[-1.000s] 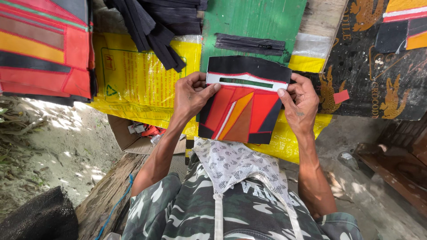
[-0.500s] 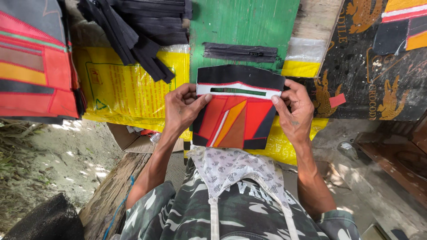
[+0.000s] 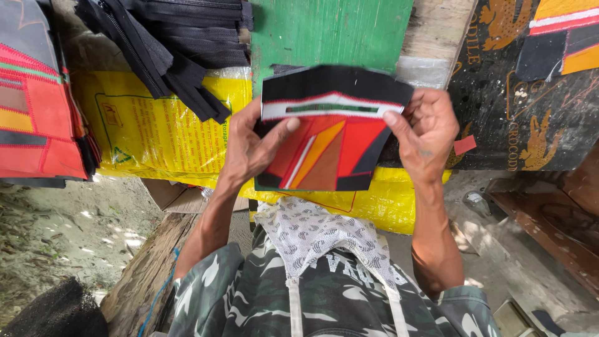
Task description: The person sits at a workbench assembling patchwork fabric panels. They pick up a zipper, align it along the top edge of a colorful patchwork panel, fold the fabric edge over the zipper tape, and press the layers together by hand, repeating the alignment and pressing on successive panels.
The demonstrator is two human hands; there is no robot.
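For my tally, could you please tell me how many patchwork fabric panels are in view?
3: one held by both hands, a stack at the left edge possibly hiding more, one at top right.

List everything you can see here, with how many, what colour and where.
Stitched fabric panel: one, black top, white slotted band, red and orange patches; held up at centre.
Black zippers: a pile, count unclear; top left on the bench.
Yellow plastic sack: one, yellow; spread under the work.
Green board: one, green; top centre.
Stack of similar red panels: several, red and orange; far left.
Dark printed sheet: one, black with gold figures; right.
Patterned white cloth: one; at the chest.
Left hand: grips the panel's left edge.
Right hand: grips its right edge.
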